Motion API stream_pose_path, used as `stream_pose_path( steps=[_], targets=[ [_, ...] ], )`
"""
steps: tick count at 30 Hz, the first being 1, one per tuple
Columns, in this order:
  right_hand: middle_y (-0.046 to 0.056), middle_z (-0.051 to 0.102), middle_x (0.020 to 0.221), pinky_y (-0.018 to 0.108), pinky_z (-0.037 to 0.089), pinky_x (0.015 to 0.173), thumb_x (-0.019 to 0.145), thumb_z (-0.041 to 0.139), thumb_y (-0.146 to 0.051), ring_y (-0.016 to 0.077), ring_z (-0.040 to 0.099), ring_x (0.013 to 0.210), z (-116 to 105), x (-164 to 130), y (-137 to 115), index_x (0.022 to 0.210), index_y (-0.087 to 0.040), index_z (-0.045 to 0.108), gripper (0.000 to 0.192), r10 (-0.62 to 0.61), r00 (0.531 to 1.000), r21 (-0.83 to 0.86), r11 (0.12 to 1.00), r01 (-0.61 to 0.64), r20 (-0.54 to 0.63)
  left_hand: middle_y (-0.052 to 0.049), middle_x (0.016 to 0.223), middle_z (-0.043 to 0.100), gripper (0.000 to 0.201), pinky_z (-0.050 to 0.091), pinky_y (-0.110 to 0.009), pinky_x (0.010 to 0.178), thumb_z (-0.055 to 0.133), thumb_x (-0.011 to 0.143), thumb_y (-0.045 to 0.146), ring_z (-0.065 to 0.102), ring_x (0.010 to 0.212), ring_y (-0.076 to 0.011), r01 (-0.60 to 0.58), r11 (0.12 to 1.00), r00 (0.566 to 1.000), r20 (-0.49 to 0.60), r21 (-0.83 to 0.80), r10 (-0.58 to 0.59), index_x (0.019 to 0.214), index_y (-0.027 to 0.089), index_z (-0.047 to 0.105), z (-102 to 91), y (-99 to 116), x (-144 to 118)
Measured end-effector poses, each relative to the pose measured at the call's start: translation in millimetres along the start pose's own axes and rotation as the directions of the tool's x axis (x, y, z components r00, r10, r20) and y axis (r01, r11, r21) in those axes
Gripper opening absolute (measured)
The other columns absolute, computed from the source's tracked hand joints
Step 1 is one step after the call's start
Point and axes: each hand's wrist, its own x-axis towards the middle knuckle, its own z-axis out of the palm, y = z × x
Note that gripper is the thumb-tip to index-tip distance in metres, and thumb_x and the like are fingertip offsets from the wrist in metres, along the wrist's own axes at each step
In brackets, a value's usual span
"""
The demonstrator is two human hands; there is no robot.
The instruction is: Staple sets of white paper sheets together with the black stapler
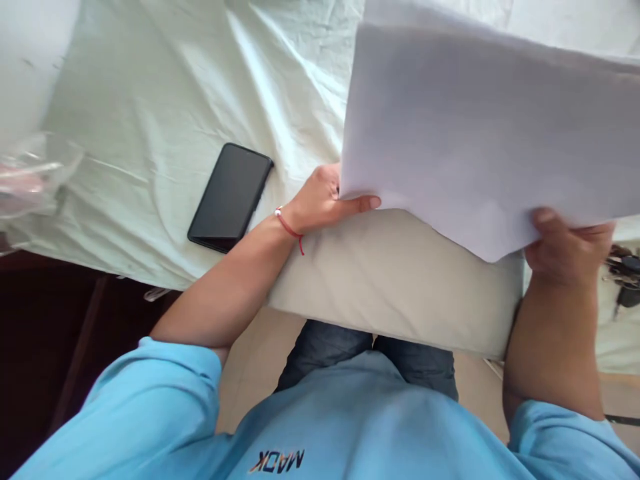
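Note:
Several large white sheets of paper (pixel 480 127) are held up over the bed-like surface, reaching past the right edge of the head view. My left hand (pixel 335 197) grips their lower left corner, thumb on top and the other fingers mostly hidden beneath. Along the lower edge on the right, my right hand (pixel 565 247) pinches the sheets, its thumb pressed on the front and its fingers behind. The lower edge of the paper bends down to a point between my hands. A red string bracelet (pixel 289 225) circles my left wrist.
A black phone (pixel 230 195) lies left of my left hand on the pale green cloth (pixel 165 100). A bunch of keys (pixel 626 273) sits at the far right. Clear plastic with something pink (pixel 30 180) is at the left edge. Dark wood (pixel 60 333) shows below the cloth.

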Motion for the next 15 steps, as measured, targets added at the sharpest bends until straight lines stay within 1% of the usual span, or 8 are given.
stream_pose_path(
  steps=[2, 3, 5, 7, 10, 12, 15],
  targets=[
    [0.002, 0.076, 0.107, 0.051, 0.063, 0.112, 0.038, 0.103, -0.035, 0.0274, 0.07, 0.126, 4.7, -2.8, 5.1, 0.079, -0.022, 0.066, 0.056, 0.037, 0.999, -0.052, 0.998, -0.039, -0.039, -0.004, 0.08, 0.064, 0.061, 0.062, -0.039, 0.079, 0.074, 0.091, 0.078, 0.071, 0.09, -0.0225, 0.001, 0.999, 1.0, -0.004, -0.034, -0.001, 0.075, 0.02, 0.061, 0.4, -2.5, 1.0],
    [0.0, 0.075, 0.104, 0.051, 0.063, 0.11, 0.039, 0.101, -0.035, 0.0268, 0.07, 0.123, 5.3, -2.7, 5.8, 0.08, -0.023, 0.066, 0.055, 0.028, 0.997, -0.066, 0.997, -0.033, -0.077, -0.004, 0.08, 0.065, 0.061, 0.062, -0.039, 0.079, 0.073, 0.092, 0.077, 0.07, 0.088, -0.0219, 0.01, 0.999, 1.0, -0.011, -0.047, -0.01, 0.075, 0.02, 0.061, 0.4, -1.5, 1.1],
    [0.0, 0.074, 0.102, 0.052, 0.065, 0.103, 0.039, 0.1, -0.039, 0.0277, 0.071, 0.12, 3.0, -0.7, 4.4, 0.082, -0.025, 0.065, 0.057, -0.019, 0.991, -0.063, 0.998, 0.01, -0.134, -0.005, 0.084, 0.067, 0.061, 0.063, -0.041, 0.08, 0.075, 0.089, 0.08, 0.072, 0.091, -0.0232, 0.019, 0.997, 0.999, -0.026, -0.071, -0.021, 0.081, 0.021, 0.066, -0.1, 2.1, 1.0],
    [0.002, 0.072, 0.105, 0.051, 0.066, 0.095, 0.038, 0.1, -0.042, 0.029, 0.07, 0.119, -1.6, 1.6, 0.5, 0.087, -0.025, 0.066, 0.062, -0.039, 0.992, -0.029, 0.999, 0.036, -0.118, -0.005, 0.087, 0.069, 0.063, 0.064, -0.043, 0.082, 0.077, 0.083, 0.085, 0.074, 0.098, -0.0262, 0.016, 0.996, 0.999, -0.036, -0.087, -0.019, 0.09, 0.023, 0.071, -1.1, 4.5, 1.3],
    [0.004, 0.07, 0.11, 0.051, 0.065, 0.093, 0.03, 0.102, -0.044, 0.0295, 0.069, 0.117, -6.0, 1.4, -5.7, 0.101, -0.027, 0.068, 0.081, 0.003, 0.999, 0.018, 1.0, -0.002, -0.04, -0.006, 0.09, 0.069, 0.07, 0.065, -0.043, 0.083, 0.076, 0.078, 0.091, 0.074, 0.104, -0.0284, 0.004, 0.995, 0.999, -0.05, -0.097, -0.009, 0.096, 0.024, 0.073, -2.6, 2.6, 3.3],
    [0.004, 0.07, 0.113, 0.052, 0.064, 0.095, 0.022, 0.104, -0.046, 0.0288, 0.069, 0.114, -5.5, -1.0, -8.2, 0.107, -0.028, 0.068, 0.094, 0.037, 0.999, 0.023, 0.999, -0.036, -0.035, -0.006, 0.089, 0.069, 0.071, 0.064, -0.041, 0.081, 0.074, 0.078, 0.092, 0.073, 0.102, -0.0271, 0.01, 0.996, 0.999, -0.038, -0.088, -0.013, 0.095, 0.023, 0.071, -2.8, 0.0, 4.5],
    [0.003, 0.071, 0.114, 0.054, 0.063, 0.097, 0.021, 0.106, -0.048, 0.028, 0.07, 0.11, -2.6, -5.0, -8.1, 0.111, -0.029, 0.068, 0.1, 0.049, 0.998, 0.02, 0.999, -0.048, -0.044, -0.005, 0.085, 0.067, 0.07, 0.061, -0.037, 0.075, 0.077, 0.078, 0.091, 0.072, 0.093, -0.0244, 0.017, 0.998, 1.0, 0.005, -0.066, -0.016, 0.089, 0.022, 0.068, -0.2, -0.9, 3.5]
  ],
)
